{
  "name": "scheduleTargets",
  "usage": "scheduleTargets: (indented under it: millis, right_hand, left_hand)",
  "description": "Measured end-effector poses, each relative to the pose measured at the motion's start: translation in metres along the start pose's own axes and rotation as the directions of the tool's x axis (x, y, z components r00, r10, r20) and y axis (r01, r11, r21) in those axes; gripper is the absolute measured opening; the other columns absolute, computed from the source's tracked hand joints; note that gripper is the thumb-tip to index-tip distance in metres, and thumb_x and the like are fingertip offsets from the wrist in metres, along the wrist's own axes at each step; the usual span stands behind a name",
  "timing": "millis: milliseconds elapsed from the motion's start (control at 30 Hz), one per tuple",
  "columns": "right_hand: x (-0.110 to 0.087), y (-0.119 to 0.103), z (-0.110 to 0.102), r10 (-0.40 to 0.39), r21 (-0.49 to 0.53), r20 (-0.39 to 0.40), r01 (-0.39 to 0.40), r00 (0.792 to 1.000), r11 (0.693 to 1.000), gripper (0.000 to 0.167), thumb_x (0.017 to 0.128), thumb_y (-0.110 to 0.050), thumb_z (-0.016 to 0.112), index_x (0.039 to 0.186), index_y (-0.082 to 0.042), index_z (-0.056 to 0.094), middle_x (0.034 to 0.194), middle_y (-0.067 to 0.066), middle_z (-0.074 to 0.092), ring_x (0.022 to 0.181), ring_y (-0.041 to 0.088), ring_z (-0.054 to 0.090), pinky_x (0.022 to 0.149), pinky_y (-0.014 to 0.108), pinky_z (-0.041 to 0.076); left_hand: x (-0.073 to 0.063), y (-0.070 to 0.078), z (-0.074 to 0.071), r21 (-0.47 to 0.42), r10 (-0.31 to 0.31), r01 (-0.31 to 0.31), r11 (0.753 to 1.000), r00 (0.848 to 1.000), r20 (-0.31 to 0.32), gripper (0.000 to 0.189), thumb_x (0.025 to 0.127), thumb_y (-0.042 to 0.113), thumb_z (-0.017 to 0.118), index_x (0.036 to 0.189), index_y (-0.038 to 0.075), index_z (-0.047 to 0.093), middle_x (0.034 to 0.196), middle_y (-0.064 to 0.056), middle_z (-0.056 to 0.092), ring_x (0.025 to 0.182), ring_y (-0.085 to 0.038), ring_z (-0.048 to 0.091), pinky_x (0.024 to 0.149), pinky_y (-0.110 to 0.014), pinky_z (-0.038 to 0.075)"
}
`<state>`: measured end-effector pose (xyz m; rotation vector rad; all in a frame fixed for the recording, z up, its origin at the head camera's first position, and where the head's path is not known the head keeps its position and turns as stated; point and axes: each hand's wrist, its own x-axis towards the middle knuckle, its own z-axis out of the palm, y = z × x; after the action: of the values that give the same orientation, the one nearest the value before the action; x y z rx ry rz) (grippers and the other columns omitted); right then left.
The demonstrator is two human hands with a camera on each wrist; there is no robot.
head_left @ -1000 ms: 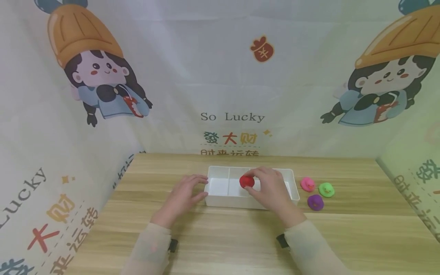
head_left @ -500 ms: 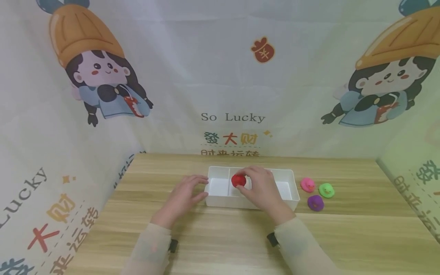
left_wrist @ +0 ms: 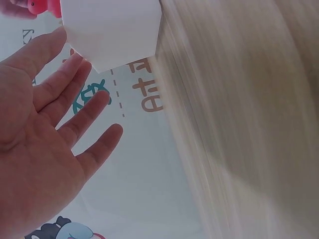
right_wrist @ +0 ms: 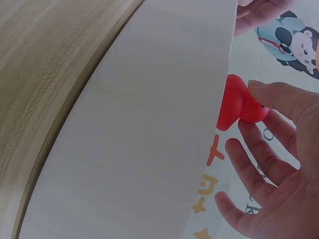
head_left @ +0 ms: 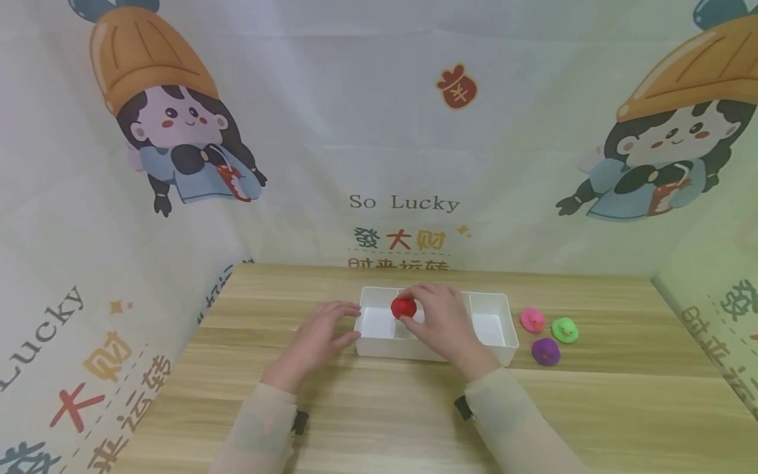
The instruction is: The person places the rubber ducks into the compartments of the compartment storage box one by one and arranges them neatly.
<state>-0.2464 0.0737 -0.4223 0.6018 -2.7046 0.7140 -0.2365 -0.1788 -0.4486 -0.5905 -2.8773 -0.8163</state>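
Observation:
A white three-compartment box [head_left: 506, 343] [right_wrist: 129, 149] [left_wrist: 107, 30] lies in the middle of the wooden table [head_left: 385, 408]. My right hand [head_left: 438, 322] [right_wrist: 279, 159] pinches a small red toy duck [head_left: 403, 307] [right_wrist: 239, 103] above the box, near the divider between the left and middle compartments. My left hand [head_left: 320, 336] [left_wrist: 40, 129] rests with straight fingers against the box's left end. A bit of the red duck [left_wrist: 45, 6] shows at the top edge of the left wrist view.
Three small toy ducks sit on the table to the right of the box: pink [head_left: 532, 320], green [head_left: 564, 330] and purple [head_left: 545, 351]. Printed cartoon cloth walls [head_left: 403, 164] close in the table at the back and both sides.
My right hand has carried the red duck leftward over the box, from the middle compartment toward the left divider. The left hand has stayed at the box's end.

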Motion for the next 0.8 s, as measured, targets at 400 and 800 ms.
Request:
scheduleTargets:
  millis: [400,800]
  right_hand:
    - [0.011,-0.013,0.009,-0.020,0.030,0.047,0.018,0.999,0.999,0.031,0.088,-0.026,0.084,0.117,-0.021,0.073,0.121,-0.001,0.073,0.122,0.025,0.061,0.116,0.054,0.041]
    - [0.018,-0.018,0.022,-0.063,0.048,0.044,0.061,0.997,0.997,0.030,0.088,-0.024,0.084,0.116,-0.020,0.073,0.119,0.000,0.073,0.120,0.025,0.062,0.115,0.055,0.042]
  left_hand:
    - [0.000,0.001,0.000,-0.012,-0.042,0.042,0.999,0.999,0.012,0.042,0.093,0.021,0.078,0.132,0.010,0.067,0.145,-0.005,0.062,0.140,-0.029,0.051,0.120,-0.051,0.042]
    - [0.000,0.001,-0.001,-0.011,-0.039,0.039,0.999,0.999,0.019,0.042,0.094,0.022,0.078,0.132,0.010,0.067,0.145,-0.004,0.062,0.140,-0.028,0.051,0.120,-0.050,0.042]
